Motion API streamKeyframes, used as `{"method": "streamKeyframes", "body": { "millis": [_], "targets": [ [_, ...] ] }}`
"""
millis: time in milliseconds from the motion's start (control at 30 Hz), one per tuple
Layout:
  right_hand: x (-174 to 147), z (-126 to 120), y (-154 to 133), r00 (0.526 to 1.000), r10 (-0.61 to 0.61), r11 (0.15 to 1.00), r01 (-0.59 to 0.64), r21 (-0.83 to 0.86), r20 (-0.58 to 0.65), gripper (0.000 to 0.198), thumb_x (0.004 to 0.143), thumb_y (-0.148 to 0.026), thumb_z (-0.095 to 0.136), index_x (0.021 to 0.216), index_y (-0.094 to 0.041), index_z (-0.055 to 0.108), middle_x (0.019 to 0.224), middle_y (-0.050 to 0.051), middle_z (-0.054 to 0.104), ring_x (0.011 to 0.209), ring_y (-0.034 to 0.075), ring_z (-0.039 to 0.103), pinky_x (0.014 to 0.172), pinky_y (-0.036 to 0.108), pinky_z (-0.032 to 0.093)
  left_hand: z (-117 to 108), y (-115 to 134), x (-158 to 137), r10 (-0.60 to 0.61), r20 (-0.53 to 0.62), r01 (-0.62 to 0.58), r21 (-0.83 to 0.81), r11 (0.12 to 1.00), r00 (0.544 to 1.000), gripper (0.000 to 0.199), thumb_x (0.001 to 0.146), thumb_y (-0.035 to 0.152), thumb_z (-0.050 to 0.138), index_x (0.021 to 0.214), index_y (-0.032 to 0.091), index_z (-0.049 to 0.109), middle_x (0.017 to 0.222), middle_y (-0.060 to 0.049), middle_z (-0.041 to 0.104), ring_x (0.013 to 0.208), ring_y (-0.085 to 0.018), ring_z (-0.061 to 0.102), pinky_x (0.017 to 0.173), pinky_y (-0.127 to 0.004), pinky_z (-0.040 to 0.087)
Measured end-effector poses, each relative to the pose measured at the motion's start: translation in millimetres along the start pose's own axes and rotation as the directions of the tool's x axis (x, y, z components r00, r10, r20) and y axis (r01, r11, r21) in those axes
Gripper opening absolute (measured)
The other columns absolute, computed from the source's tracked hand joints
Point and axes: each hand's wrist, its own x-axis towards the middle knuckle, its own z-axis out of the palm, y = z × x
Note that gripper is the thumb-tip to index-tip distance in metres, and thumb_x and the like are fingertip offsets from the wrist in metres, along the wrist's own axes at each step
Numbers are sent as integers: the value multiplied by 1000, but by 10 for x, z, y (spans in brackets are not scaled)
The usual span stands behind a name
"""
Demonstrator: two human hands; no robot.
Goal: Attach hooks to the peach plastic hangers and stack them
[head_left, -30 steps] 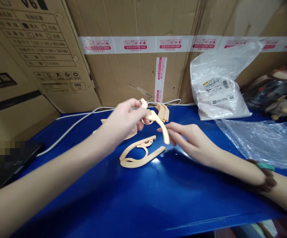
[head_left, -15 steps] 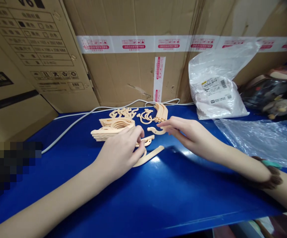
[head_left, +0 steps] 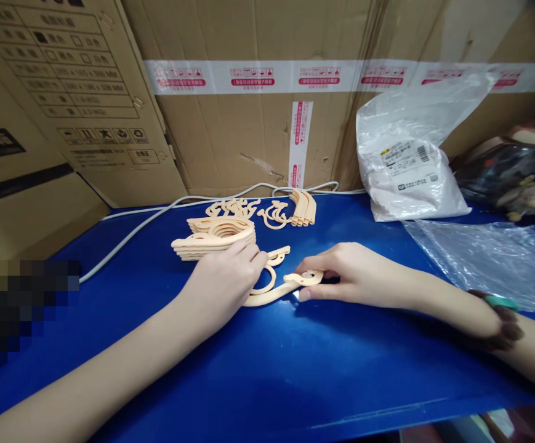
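Observation:
My left hand (head_left: 228,277) is closed on a beige hanger piece with a long curved arm (head_left: 267,299) and a ring-shaped part, its fingertips partly hidden. My right hand (head_left: 354,271) pinches a smaller curved hanger arm (head_left: 309,279) between thumb and fingers. That smaller arm meets the right end of the long piece; whether they are joined I cannot tell. Just behind lies another beige hanger piece (head_left: 280,255), partly covered by my left hand. A stack of beige hangers (head_left: 202,246) rises beyond my left knuckles.
Small loose hooks (head_left: 233,208), ring-like pieces (head_left: 274,215) and a row of curved arms (head_left: 301,209) lie at the back of the blue table (head_left: 267,375). A white cable (head_left: 147,218) runs behind. Cardboard boxes (head_left: 244,135), a white plastic bag (head_left: 406,166) and clear plastic film (head_left: 493,261) surround the area.
My right hand has come down and toward me with the small curved arm, bringing it to the long piece's end. My left hand has shifted only slightly.

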Motion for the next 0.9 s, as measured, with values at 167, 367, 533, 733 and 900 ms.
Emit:
{"method": "streamKeyframes", "body": {
  "millis": [167,367,533,733,900],
  "targets": [
    [0,-6,5,999,-36,995,32,90,35,47,96,-55,38,88,-18,65,71,-2,61,58,10,50,55,24,31,-1,16,-4,43,-70,-36,104,994,997,19,86,6,50,96,15,64,83,-6,66,81,-24,64,51,-30,43],
    [10,-11,7,999,15,1000,-15,-22,-31,54,99,-51,29,70,-17,60,56,-3,50,49,10,42,53,25,29,-12,73,-25,34,-161,-28,41,999,986,21,93,16,43,92,14,64,85,-9,66,83,-25,63,63,-34,51],
    [13,-9,35,982,-1,980,-37,-196,-190,44,100,-42,28,91,-18,64,76,5,67,61,15,59,59,26,34,-63,214,-42,41,-151,-91,-346,934,988,25,95,34,45,105,16,60,109,-9,65,107,-25,57,91,-38,50],
    [23,-8,76,988,1,967,-41,-251,-155,38,101,-37,26,108,-19,58,88,7,70,74,20,65,66,28,39,2,265,-76,36,8,-27,-509,860,999,37,93,43,49,118,15,51,147,-15,40,140,-29,29,113,-50,31],
    [32,-22,100,989,-32,963,-8,-268,-144,36,100,-32,27,102,-16,59,99,10,68,83,22,65,70,30,39,26,257,-56,28,94,30,-570,821,995,22,97,37,42,101,19,53,144,-13,44,141,-26,29,113,-50,32]
  ]
}}
